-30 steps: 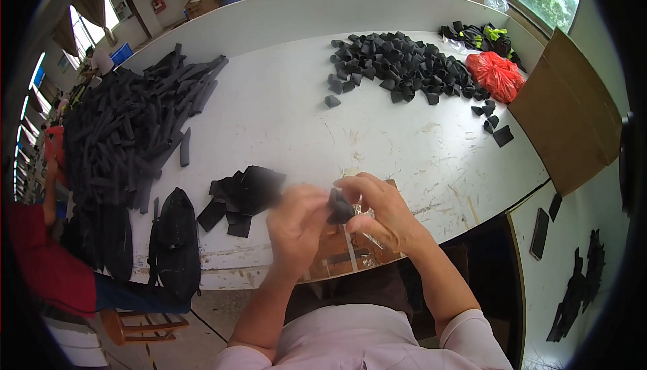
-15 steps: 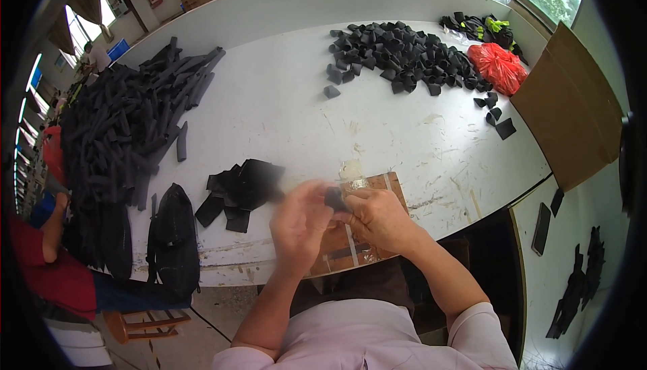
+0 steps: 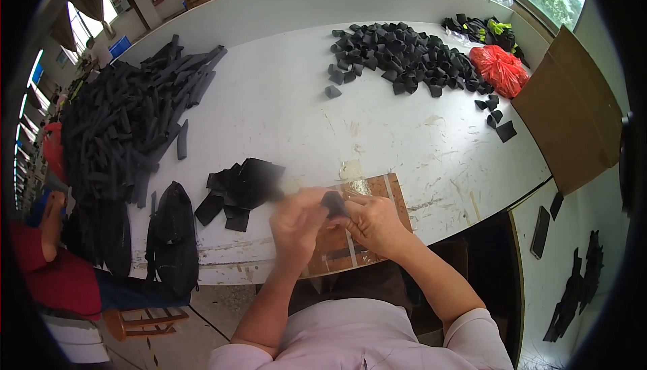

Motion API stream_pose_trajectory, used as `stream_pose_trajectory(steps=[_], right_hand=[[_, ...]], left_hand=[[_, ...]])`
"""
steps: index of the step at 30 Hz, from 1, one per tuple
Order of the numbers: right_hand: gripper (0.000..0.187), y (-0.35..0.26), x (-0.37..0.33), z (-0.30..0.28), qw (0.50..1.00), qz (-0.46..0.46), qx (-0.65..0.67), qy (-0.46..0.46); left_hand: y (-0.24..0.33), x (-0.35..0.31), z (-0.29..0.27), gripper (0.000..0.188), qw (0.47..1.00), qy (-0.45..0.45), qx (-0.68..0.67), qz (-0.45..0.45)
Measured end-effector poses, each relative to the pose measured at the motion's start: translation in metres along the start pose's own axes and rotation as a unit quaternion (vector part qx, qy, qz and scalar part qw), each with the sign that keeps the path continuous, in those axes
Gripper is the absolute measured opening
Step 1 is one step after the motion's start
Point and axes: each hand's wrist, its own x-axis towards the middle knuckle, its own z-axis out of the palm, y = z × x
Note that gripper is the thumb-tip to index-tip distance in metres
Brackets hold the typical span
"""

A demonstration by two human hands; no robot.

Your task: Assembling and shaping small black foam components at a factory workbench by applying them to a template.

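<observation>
Between my two hands is a small black piece of material (image 3: 333, 203), bent into a curve. My left hand (image 3: 296, 220) is slightly blurred, its fingers closed on the piece's left side. The fingers of my right hand (image 3: 377, 223) pinch its right side. Both hands are just above a brown board (image 3: 396, 198) banded with clear tape, at the table's near edge. Left of my left hand lies a loose stack of flat black pieces (image 3: 242, 185). Far off on the table is a heap of small curled black pieces (image 3: 404, 53).
Long black strips (image 3: 121, 127) are piled at the left, with a black pouch (image 3: 174, 242) nearer me. A red plastic bag (image 3: 499, 70) and a cardboard sheet (image 3: 573, 107) stand at the right. A phone (image 3: 540, 232) lies on the side surface. Another person's arm (image 3: 50, 228) shows far left.
My left hand has shifted slightly down, and the black piece in my hands has turned a little. At the far left, the other person's arm has moved slightly.
</observation>
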Motion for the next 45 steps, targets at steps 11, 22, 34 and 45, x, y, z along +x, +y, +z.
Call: stream_pose_trajectory(steps=[11, 22, 34, 45], right_hand=[[0.023, 0.000, 0.005, 0.008, 0.999, 0.010, 0.019, 0.028], [0.019, 0.017, -0.009, 0.016, 0.985, -0.027, 0.160, 0.058], [0.023, 0.004, -0.004, 0.000, 0.993, 0.056, 0.097, -0.030], [0.022, 0.005, 0.000, -0.002, 0.996, 0.025, 0.080, 0.002]], left_hand=[[0.001, 0.003, -0.010, 0.024, 0.996, -0.061, 0.048, -0.044], [0.018, 0.014, 0.009, 0.011, 0.983, -0.113, 0.085, -0.115], [0.036, 0.017, 0.013, 0.018, 0.988, -0.026, -0.130, -0.084], [0.014, 0.011, 0.000, 0.007, 0.960, 0.106, -0.253, -0.061]])
